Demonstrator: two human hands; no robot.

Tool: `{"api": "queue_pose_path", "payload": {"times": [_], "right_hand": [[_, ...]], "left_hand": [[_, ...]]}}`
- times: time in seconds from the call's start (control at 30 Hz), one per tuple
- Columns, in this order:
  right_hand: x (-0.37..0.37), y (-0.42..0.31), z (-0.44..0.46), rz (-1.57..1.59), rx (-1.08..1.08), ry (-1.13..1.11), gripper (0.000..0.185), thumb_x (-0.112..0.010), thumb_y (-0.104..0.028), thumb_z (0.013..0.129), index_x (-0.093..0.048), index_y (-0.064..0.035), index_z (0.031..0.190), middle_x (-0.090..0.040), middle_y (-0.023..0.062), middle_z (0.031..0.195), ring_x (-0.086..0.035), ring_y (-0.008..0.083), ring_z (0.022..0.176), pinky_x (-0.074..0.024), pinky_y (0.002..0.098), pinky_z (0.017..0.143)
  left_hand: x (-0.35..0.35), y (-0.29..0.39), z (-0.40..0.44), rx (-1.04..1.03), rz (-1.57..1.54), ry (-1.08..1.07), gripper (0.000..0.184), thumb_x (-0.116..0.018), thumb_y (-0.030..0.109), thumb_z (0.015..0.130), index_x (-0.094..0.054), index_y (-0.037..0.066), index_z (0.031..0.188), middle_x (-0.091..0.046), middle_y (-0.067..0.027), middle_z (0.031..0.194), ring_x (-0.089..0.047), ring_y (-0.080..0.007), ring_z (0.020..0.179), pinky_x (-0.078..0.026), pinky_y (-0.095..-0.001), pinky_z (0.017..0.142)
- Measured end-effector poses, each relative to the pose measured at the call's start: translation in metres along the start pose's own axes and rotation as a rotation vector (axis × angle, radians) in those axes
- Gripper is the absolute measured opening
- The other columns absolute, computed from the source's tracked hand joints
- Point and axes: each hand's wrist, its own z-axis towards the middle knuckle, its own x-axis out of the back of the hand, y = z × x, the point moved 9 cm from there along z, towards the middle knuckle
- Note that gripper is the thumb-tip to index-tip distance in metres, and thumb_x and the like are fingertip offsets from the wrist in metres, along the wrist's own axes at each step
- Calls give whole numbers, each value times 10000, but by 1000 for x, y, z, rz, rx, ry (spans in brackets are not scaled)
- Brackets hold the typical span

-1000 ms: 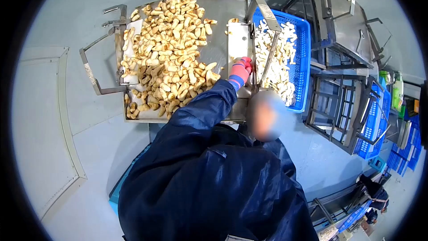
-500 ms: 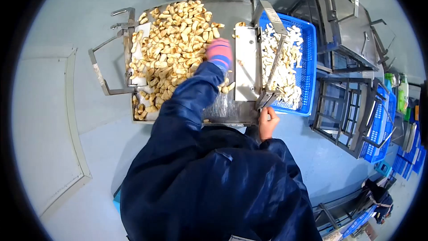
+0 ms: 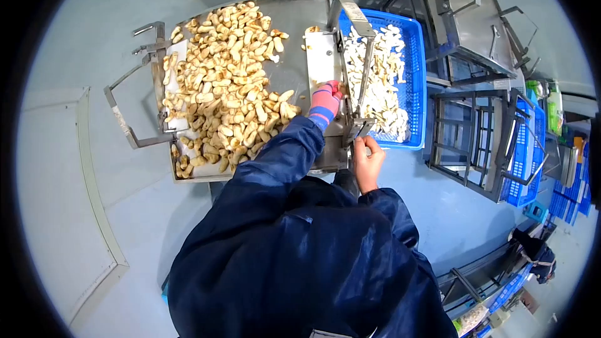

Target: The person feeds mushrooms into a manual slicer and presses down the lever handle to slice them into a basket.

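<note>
Our metal bench (image 3: pixel 285 25) has loads of whole, knobbly pieces (image 3: pixel 228 75) left, but the blue basket (image 3: pixel 414 56) already holds plenty of smaller pale bits (image 3: pixel 389 116). Right hand's (image 3: pixel 367 164) curled by the metal lever (image 3: pixel 355 16), grip unclear; gloved left hand's (image 3: pixel 325 99) bunched at the white board (image 3: pixel 321 56), can't tell what's pinched.

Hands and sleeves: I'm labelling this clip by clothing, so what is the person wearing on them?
The left hand wears a pink glove with blue bands; the right hand is bare. Both sleeves are dark navy with a slight sheen.
</note>
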Motion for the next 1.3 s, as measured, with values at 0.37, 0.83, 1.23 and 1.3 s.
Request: {"api": "queue_pose_path", "payload": {"times": [0.37,0.83,1.23,1.3], "right_hand": [[-7,40,-13,-55,142,57,199,-608,-117,781,-534,-12,628,-492,142,519,-438,183,436,-367,324,464],[-3,19,-9,-77,118,47,221,-614,-145,786,-523,-13,633,-500,160,528,-491,263,434,-370,331,459],[-7,27,-9,-65,110,25,209,-603,-122,786,-522,1,637,-519,146,535,-502,220,440,-378,322,479],[2,-10,-4,-77,106,45,195,-599,-114,785,-531,2,645,-515,150,533,-505,225,440,-376,329,474]], "left_hand": [[-3,-17,14,18,-248,80,224,-592,25,741,-576,45,964,-623,-105,753,-598,-214,701,-469,-306,659],[-14,-18,21,28,-292,-18,263,-558,-13,759,-561,15,1020,-624,-61,781,-566,-128,652,-459,-251,590],[-24,-33,30,55,-246,-36,257,-591,45,749,-588,35,1005,-645,-86,797,-605,-185,723,-471,-286,683],[-20,-30,26,5,-174,1,254,-593,48,750,-588,36,1004,-648,-88,806,-604,-185,724,-471,-285,684]]}}
